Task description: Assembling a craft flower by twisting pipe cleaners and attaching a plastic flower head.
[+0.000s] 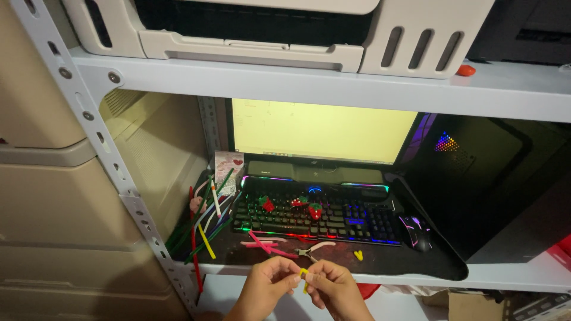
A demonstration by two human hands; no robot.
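1. Dim desk nook inside a pale metal shelving rack (pixel 128 196); lit monitor (pixel 321 131) at the back, glowing yellowish.
2. Black desk mat (pixel 416 264) covers the shelf surface; backlit keyboard (pixel 318 217) sits on it in front of the monitor, mouse (pixel 416 230) just to its right.
3. Three small red-and-green strawberry figures (pixel 314 210) rest on the keyboard keys.
4. Bundle of pipe cleaners (pixel 205 223), green, red, white and yellow, leans at the left end of the mat against the rack post.
5. Pink pipe cleaner pieces (pixel 264 244) lie in front of the keyboard; small pliers (pixel 312 249) beside them; tiny yellow bent piece (pixel 358 255) further right on the mat.
6. Left hand (pixel 267 284) and right hand (pixel 334 286) meet at the bottom edge, below the shelf front, fingertips almost touching.
7. Both pinch a short yellow pipe cleaner piece (pixel 304 278) between thumbs and forefingers; it stands roughly upright between the two hands.
8. Printer (pixel 256 30) sits on the shelf above; small orange object (pixel 466 70) to its right.
9. Dark computer tower (pixel 476 160) with coloured lights, right of the monitor.
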